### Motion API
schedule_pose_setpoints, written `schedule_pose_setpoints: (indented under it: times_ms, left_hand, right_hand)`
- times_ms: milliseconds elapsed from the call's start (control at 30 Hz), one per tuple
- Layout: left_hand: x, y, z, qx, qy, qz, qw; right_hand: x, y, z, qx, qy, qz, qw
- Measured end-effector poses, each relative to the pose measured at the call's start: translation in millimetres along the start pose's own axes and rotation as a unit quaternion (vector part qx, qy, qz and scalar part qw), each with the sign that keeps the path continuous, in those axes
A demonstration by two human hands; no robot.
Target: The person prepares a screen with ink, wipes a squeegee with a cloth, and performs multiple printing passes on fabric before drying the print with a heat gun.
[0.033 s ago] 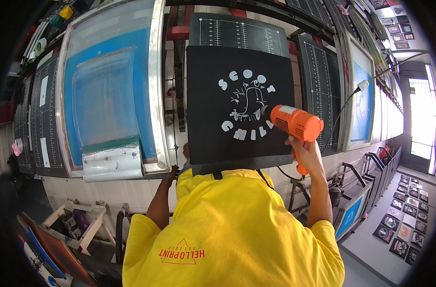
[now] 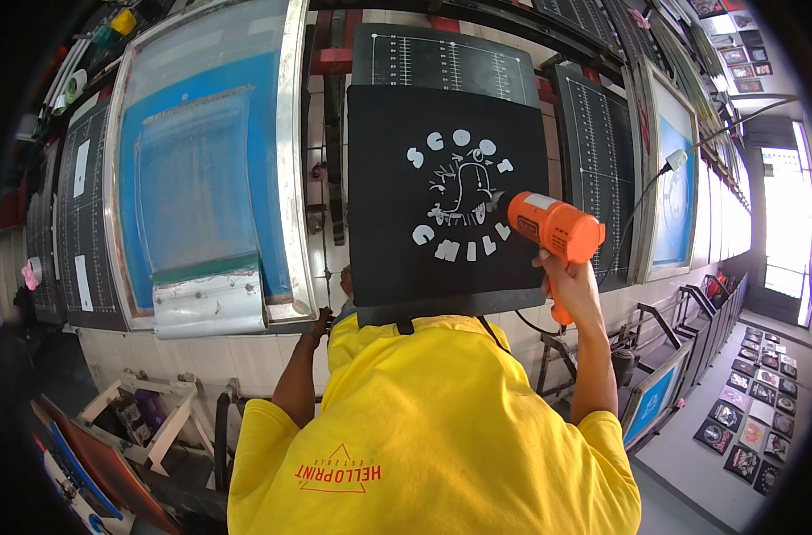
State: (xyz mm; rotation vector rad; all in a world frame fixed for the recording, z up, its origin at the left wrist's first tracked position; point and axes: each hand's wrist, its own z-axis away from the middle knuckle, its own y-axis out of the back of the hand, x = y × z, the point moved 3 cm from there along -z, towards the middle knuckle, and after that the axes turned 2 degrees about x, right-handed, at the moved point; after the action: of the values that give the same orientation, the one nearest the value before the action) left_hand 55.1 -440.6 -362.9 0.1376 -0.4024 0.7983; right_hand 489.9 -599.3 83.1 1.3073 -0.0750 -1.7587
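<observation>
My right hand (image 2: 568, 278) grips the handle of an orange heat gun (image 2: 549, 225). Its nozzle points left, just over the right part of a white print (image 2: 464, 198) of blocky letters ringed around a line drawing. The print is on black fabric (image 2: 384, 192) that lies flat over a dark board with ruled marks (image 2: 446, 61). Down at the left, my left hand (image 2: 322, 323) hangs low beside the print frame's corner, away from the fabric. Its fingers are too small and dark to make out.
A large metal-framed screen with blue mesh (image 2: 192, 116) stands left of the fabric, a squeegee (image 2: 208, 294) resting at its near end. Another blue screen (image 2: 673, 178) is at the right, with a power cable (image 2: 636, 214) running down nearby. Further ruled boards (image 2: 598, 160) flank the fabric.
The heat gun has shifted slightly to the right with my right hand, uncovering more of the lower right letters. My left hand has hardly moved.
</observation>
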Motion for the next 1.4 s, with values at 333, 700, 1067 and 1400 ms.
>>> schedule_pose_setpoints:
  times_ms: [333,700,1067,1400]
  left_hand:
    - [4,-4,3,0.009,0.008,-0.006,1.000]
    - [-6,-2,-6,0.004,-0.008,-0.003,1.000]
    - [-17,8,-18,-0.006,-0.004,0.003,1.000]
    - [-20,11,-26,-0.017,0.002,0.025,1.000]
  right_hand:
    - [4,3,-4,-0.042,-0.012,0.059,0.997]
    - [4,5,-1,-0.005,-0.030,0.001,1.000]
    - [10,8,3,-0.016,-0.033,-0.034,0.999]
    - [9,8,5,-0.033,-0.015,-0.020,0.999]
